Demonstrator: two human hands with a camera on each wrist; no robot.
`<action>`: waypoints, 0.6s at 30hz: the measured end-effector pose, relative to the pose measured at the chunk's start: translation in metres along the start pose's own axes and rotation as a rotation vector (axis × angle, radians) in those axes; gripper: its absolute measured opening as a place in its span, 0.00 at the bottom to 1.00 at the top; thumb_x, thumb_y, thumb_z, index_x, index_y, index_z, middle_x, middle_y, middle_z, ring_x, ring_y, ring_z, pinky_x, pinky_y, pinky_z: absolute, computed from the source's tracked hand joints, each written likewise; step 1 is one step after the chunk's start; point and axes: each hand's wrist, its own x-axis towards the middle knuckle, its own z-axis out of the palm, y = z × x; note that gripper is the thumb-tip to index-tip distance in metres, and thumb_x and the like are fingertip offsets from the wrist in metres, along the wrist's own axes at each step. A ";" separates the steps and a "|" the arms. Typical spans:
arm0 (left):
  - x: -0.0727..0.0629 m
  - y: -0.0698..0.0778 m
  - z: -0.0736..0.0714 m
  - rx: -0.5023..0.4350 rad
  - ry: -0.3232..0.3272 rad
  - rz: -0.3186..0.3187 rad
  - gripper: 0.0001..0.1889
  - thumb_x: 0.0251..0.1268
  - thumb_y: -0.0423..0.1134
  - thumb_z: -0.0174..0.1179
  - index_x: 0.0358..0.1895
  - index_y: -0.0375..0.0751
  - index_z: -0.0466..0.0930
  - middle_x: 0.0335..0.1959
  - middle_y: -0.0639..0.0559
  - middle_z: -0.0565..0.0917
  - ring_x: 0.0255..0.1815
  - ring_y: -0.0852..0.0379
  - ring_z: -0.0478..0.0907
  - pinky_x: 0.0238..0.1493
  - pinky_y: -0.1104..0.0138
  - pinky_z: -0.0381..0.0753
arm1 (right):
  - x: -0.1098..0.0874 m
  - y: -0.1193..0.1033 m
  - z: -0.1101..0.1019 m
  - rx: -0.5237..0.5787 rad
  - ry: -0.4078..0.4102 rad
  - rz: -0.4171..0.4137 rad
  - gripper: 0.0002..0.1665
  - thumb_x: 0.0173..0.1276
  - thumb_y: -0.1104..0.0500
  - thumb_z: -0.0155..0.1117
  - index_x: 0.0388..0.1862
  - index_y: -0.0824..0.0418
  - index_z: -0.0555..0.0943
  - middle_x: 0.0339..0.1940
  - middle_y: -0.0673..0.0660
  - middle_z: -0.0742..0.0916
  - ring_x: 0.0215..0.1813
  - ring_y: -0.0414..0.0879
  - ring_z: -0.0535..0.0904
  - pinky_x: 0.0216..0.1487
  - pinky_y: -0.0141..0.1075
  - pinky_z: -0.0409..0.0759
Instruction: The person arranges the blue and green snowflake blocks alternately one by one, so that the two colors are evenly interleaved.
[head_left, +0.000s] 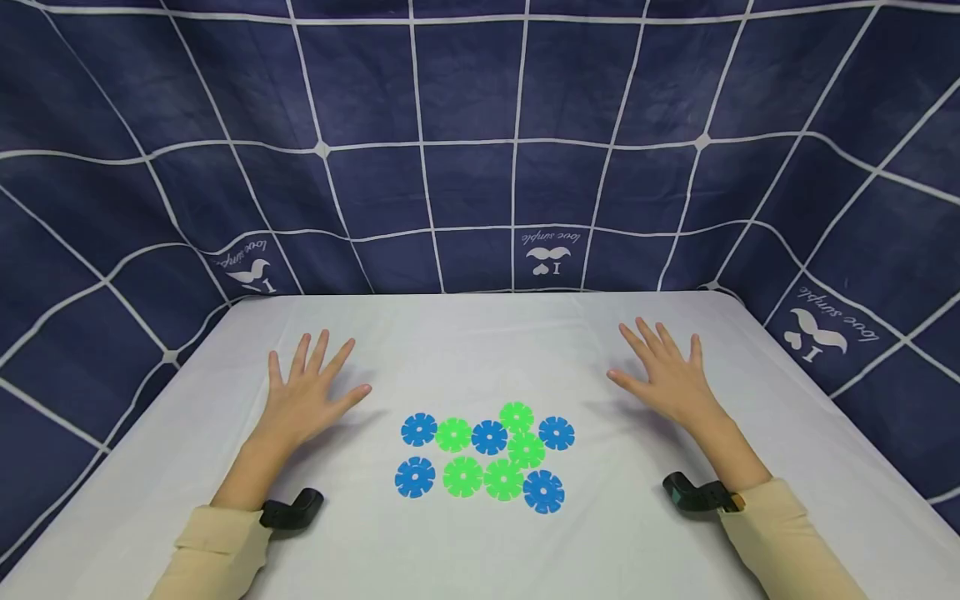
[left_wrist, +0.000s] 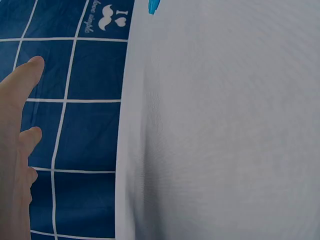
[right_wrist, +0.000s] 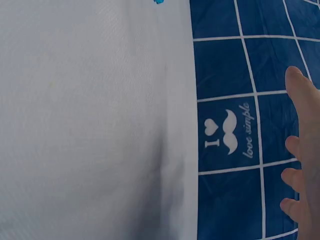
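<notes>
Several flat notched plastic discs, blue ones and green ones, lie in two loose rows at the middle of the table. Some of the green discs touch or overlap near the right of the group. To the left of them my left hand is held with fingers spread, holding nothing. On the other side my right hand is spread the same way, also holding nothing. Both hands are apart from the discs. A blue disc edge shows at the top of the left wrist view, and a blue bit in the right wrist view.
A white cloth covers the table. Behind it and along both sides hangs a dark blue curtain with white grid lines and printed lettering. Black wrist devices are worn at both cuffs.
</notes>
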 end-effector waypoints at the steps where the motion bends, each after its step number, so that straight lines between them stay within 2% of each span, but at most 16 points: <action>1: 0.000 0.000 0.000 -0.002 0.001 0.001 0.42 0.54 0.70 0.43 0.71 0.54 0.49 0.73 0.38 0.45 0.73 0.38 0.35 0.61 0.36 0.26 | 0.000 -0.001 -0.001 0.001 0.003 -0.004 0.48 0.59 0.29 0.47 0.72 0.48 0.50 0.73 0.61 0.55 0.72 0.64 0.47 0.61 0.67 0.29; 18: 0.000 0.016 -0.003 -0.027 0.002 0.001 0.42 0.54 0.71 0.42 0.71 0.54 0.50 0.73 0.39 0.45 0.73 0.39 0.36 0.61 0.36 0.23 | 0.000 -0.038 -0.001 0.043 -0.007 -0.083 0.46 0.59 0.32 0.51 0.71 0.48 0.54 0.73 0.59 0.57 0.73 0.61 0.49 0.63 0.65 0.31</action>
